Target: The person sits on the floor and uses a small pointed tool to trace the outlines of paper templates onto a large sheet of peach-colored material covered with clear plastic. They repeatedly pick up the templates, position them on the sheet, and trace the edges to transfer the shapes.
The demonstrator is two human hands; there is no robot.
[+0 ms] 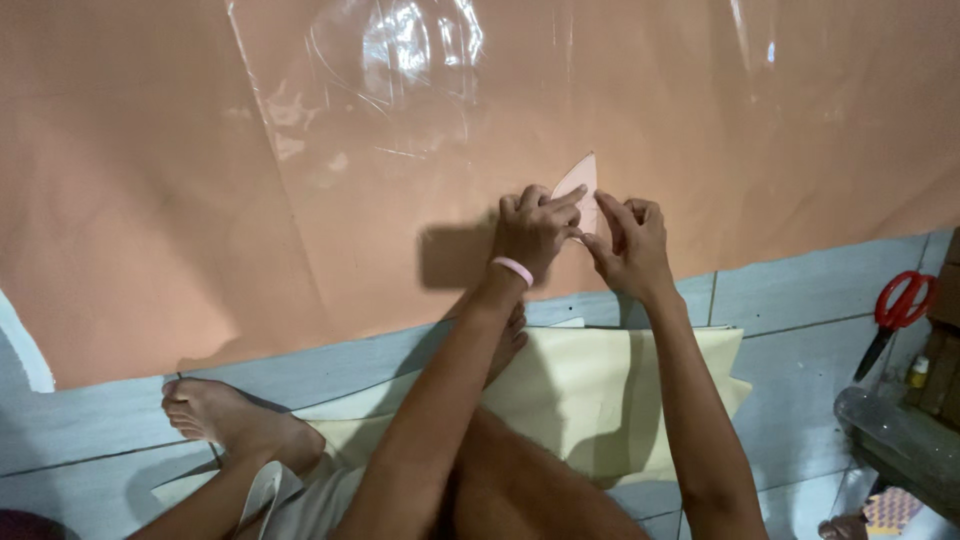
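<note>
Near the middle of the frame, both hands pinch a small pale pink leaf-shaped paper cutout [581, 190] against a large peach-coloured sheet [180, 180]. Left hand [532, 232], pink-banded at the wrist, closes fingers on its left edge; right hand [634, 245] grips its right. Red-handled scissors [897, 310] lie far right.

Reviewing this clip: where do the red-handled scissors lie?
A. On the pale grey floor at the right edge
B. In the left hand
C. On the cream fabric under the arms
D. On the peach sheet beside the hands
A: the red-handled scissors lie on the pale grey floor at the right edge, clear of both hands.
</note>
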